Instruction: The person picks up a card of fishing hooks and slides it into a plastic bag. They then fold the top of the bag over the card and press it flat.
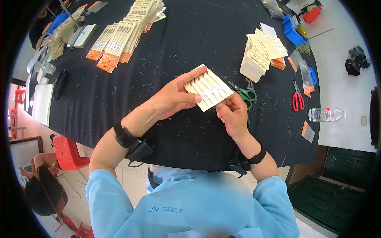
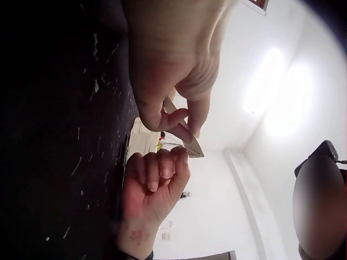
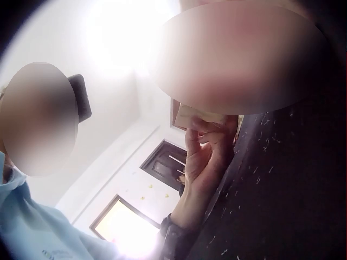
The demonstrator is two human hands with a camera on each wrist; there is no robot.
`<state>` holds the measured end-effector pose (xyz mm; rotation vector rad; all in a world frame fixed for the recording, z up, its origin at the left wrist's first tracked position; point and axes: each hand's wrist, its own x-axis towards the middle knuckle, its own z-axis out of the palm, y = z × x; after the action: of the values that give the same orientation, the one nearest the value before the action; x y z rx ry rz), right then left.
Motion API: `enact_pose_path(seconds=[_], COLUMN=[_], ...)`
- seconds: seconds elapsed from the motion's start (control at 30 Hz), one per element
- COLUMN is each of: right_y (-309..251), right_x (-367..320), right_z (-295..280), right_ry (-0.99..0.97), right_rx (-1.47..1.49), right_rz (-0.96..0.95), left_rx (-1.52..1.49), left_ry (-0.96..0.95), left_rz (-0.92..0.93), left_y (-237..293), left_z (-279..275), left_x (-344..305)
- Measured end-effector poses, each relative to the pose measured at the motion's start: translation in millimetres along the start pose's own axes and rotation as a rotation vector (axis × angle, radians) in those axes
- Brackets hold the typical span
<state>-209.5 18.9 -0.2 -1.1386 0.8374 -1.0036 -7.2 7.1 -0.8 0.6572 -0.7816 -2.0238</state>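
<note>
A cream card [image 1: 209, 89] with several slim rows, dark at one end, is held over the black cloth. My left hand [image 1: 170, 97] grips its left side, thumb on the face and fingers at the back and top edge. At the lower right edge, my right hand [image 1: 234, 117] pinches the card, its fingers curled. The left wrist view shows the card [image 2: 194, 147] edge-on between the left hand [image 2: 173, 65] and the curled right hand [image 2: 154, 187]. In the right wrist view, the left hand [image 3: 205, 154] holds the card [image 3: 198, 115]; a blur covers the top.
Green-handled scissors [image 1: 248, 97] lie just beyond the right hand, red-handled scissors [image 1: 297, 101] farther right. Stacked cards [image 1: 256, 61] stand at the back right, longer rows of cards [image 1: 123, 37] at the back left. Short clippings litter the black cloth [image 1: 178, 139]. A bottle [image 1: 327, 114] is far right.
</note>
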Motion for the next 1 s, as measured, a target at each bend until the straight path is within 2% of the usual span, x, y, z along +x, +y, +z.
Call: enact_pose_path(seconds=[0.4, 0.63, 0.77, 0.83, 0.87, 0.97, 1.0], right_y=[7.4, 7.2, 3.3, 3.7, 4.3, 1.4, 2.8], right_x=[2.7, 5.0, 2.0, -0.5, -2.8, -3.8, -2.5], right_z=[-4.1, -2.2, -2.4, -4.0, -5.0, -0.1, 1.1], right_ry=[0.001, -0.007, 0.095, 0.148, 0.109, 0.045, 0.049], right_rx=[-0.016, -0.175, -0.057, -0.133, -0.139, -0.247, -0.197], right_rz=[0.026, 0.011, -0.066, -0.264, -0.297, -0.201, -0.17], left_rx=[0.019, -0.035, -0.125, -0.12, -0.12, -0.087, -0.068], left_ry=[-0.061, 0.012, 0.028, 0.034, 0.033, 0.056, 0.051], left_rz=[-0.057, -0.007, 0.034, 0.033, 0.032, 0.008, 0.002], left_y=[-5.6, -3.0, -1.9, -3.0, -3.0, -3.6, -3.9], left_z=[3.3, -1.9, -9.6, -10.4, -8.5, 0.1, 2.0], left_x=[-1.3, 0.6, 3.0, 3.7, 3.6, 1.2, 0.4])
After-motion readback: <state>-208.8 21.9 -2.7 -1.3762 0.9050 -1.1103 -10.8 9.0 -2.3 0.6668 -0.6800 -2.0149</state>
